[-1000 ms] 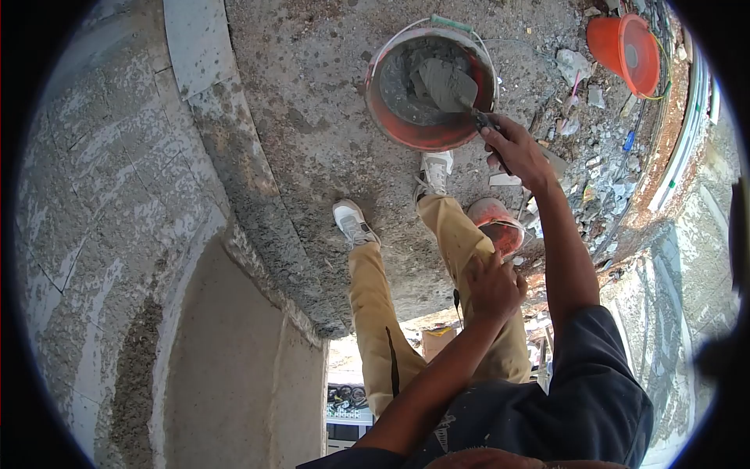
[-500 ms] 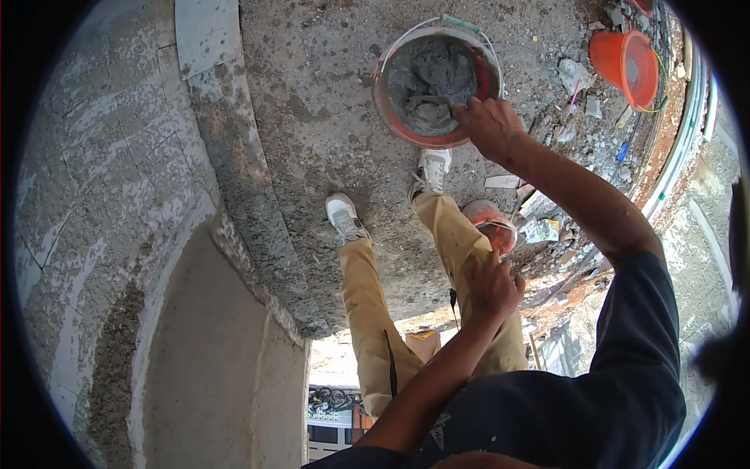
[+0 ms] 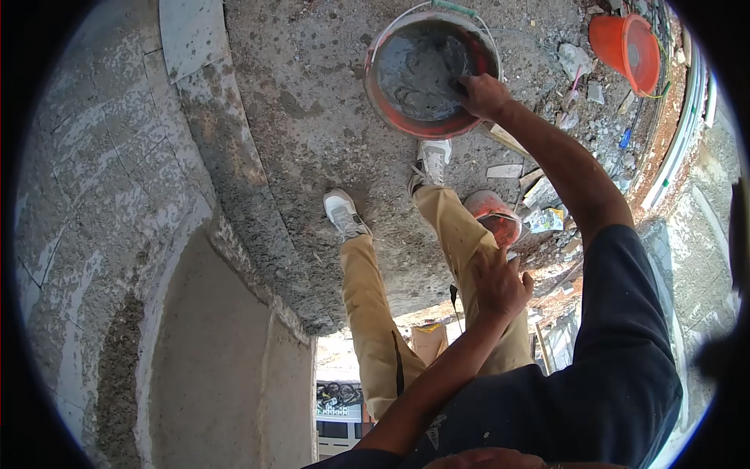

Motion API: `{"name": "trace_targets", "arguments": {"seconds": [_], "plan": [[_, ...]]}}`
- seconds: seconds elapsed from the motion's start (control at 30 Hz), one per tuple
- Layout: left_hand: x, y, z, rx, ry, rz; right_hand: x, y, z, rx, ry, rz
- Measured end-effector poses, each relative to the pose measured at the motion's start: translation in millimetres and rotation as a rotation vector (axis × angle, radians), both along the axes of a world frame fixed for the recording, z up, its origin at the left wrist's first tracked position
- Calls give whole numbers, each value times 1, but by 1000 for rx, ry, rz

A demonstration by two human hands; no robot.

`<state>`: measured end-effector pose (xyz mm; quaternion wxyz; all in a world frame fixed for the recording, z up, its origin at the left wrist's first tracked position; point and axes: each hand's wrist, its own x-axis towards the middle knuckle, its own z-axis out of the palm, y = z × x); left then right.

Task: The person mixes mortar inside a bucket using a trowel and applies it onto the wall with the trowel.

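My right hand (image 3: 484, 98) is closed at the right rim of a large red bucket (image 3: 426, 127) of wet grey mortar (image 3: 426, 69). It grips a trowel, of which only a dark bit (image 3: 458, 86) shows; the blade is hidden in the mortar. My left hand (image 3: 501, 286) rests on the knee of my tan trousers (image 3: 451, 227), fingers apart and nothing held. The bucket's wire handle, with a green grip (image 3: 455, 8), lies over the far rim.
A smaller red bucket (image 3: 494, 217) is beside my right leg. An orange bucket (image 3: 625, 51) lies tilted at upper right, near rubble and pipes (image 3: 678, 152). A rough curved wall edge (image 3: 258, 273) runs along the left. White-grey shoes (image 3: 344, 213) stand on the ground.
The trowel blade, visible on the mortar one second ago, has sunk from sight. My right hand has moved up and inward over the bucket's rim. My left hand has stayed on the knee.
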<state>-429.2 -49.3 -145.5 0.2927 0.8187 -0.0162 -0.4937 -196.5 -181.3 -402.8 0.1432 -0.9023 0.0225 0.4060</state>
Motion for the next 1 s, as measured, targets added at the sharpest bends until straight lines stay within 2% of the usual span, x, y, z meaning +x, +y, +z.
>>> {"name": "trace_targets", "arguments": {"seconds": [0.27,0.4,0.5,0.67,0.77,0.8,0.9,0.93,1.0], "plan": [[-2,-3,2,20,38,-98,-35,25,-14,250,-40,-220],[0,-6,3,31,64,-122,-49,49,-22,348,52,-599],[-11,-5,-3,1,38,-97,-45,63,-3,622,424,-1105],[-38,6,-11,16,-19,-250,-41,86,21,1051,625,-1782],[-33,14,-7,-89,-135,48,-45,74,44,1596,744,-2001],[-31,15,-7,-81,-111,9,-48,67,56,1641,699,-1948],[-29,11,-12,-45,-40,-99,-47,42,103,1128,423,-1647],[-19,7,-8,-11,-9,-135,-44,31,109,871,334,-1418],[0,0,1,34,80,-166,-38,32,92,361,-127,-845]]}}
